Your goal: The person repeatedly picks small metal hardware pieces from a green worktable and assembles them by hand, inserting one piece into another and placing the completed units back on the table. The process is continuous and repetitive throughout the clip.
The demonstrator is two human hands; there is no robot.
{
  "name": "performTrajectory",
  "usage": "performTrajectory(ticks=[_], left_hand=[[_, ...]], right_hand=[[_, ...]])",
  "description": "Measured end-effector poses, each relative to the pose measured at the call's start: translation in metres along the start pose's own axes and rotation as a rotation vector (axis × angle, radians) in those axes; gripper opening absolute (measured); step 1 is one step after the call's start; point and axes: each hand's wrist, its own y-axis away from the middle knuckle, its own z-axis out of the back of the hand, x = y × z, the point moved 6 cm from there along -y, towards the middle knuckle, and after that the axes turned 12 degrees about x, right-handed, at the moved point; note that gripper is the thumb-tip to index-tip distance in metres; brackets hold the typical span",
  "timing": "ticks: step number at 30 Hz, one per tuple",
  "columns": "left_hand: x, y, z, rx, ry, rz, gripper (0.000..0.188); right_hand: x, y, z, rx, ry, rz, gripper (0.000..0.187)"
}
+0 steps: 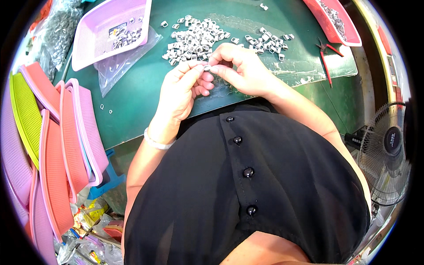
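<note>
Between the fingertips of both hands, at the table's near edge, is a small metal ring-like piece (207, 68). My left hand (185, 86) pinches it from the left, its lower fingers curled. From the other side my right hand (240, 68) grips the same piece between thumb and forefinger. Just beyond the hands lies a large pile of small silvery-white square-looped metal pieces (196, 37). A smaller heap of similar pieces (267, 42) sits to the right of it. Fine detail of the held piece is covered by the fingers.
A pink-lilac basket (88, 48) holding some pieces stands on a plastic bag (119, 66) at the far left. Red-handled pliers (326, 59) and a red basket (352, 35) are at the right. Stacked coloured baskets (57, 168) crowd the left; a fan (388, 145) stands right.
</note>
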Motion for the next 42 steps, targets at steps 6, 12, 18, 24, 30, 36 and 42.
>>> performTrajectory(ticks=[6, 12, 18, 24, 30, 36, 42], left_hand=[[0.008, 0.0, 0.001, 0.005, 0.044, 0.007, 0.015], [0.004, 0.002, -0.006, -0.014, -0.009, -0.027, 0.014], [0.0, 0.006, -0.007, -0.066, -0.125, -0.077, 0.013], [-0.002, 0.007, -0.007, -0.108, -0.187, -0.06, 0.013], [0.001, 0.005, -0.006, -0.102, -0.149, -0.01, 0.012], [0.008, 0.003, -0.005, -0.102, -0.079, -0.001, 0.01], [0.01, 0.001, -0.003, -0.092, -0.115, -0.073, 0.013]], right_hand=[[0.003, 0.004, 0.0, -0.008, 0.046, 0.047, 0.006], [0.005, 0.007, 0.002, -0.002, 0.068, 0.055, 0.006], [-0.001, 0.009, 0.001, -0.019, 0.022, 0.024, 0.007], [-0.005, 0.009, -0.001, -0.019, -0.009, -0.015, 0.007], [-0.01, 0.01, -0.002, -0.012, -0.043, -0.038, 0.007], [-0.008, 0.01, -0.003, 0.015, -0.042, -0.024, 0.008], [-0.01, 0.01, -0.004, 0.0, -0.092, -0.033, 0.013]])
